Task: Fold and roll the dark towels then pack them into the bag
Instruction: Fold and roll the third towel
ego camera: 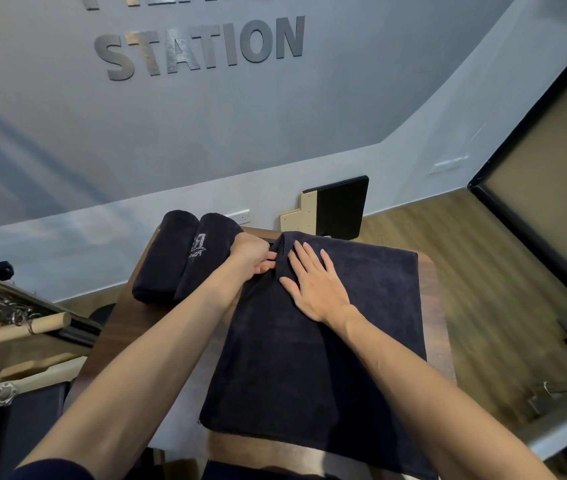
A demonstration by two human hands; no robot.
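Observation:
A dark navy towel (351, 341) lies folded flat across a small brown table (436, 306). At the towel's far left corner my left hand (252, 256) pinches a raised fold of the cloth with curled fingers. Just to the right of that fold, my right hand (313, 284) presses flat on the towel, its fingers straight and spread. Two rolled dark towels (180, 254) lie side by side at the table's far left; the right one shows a pale embroidered logo. No bag is in view.
A black and pale wooden board (330, 211) leans on the grey wall behind the table. Wooden bars and metal chains (8, 317) stand to the left. A dark-framed panel (545, 188) and metal hardware (566, 396) sit to the right on the wood floor.

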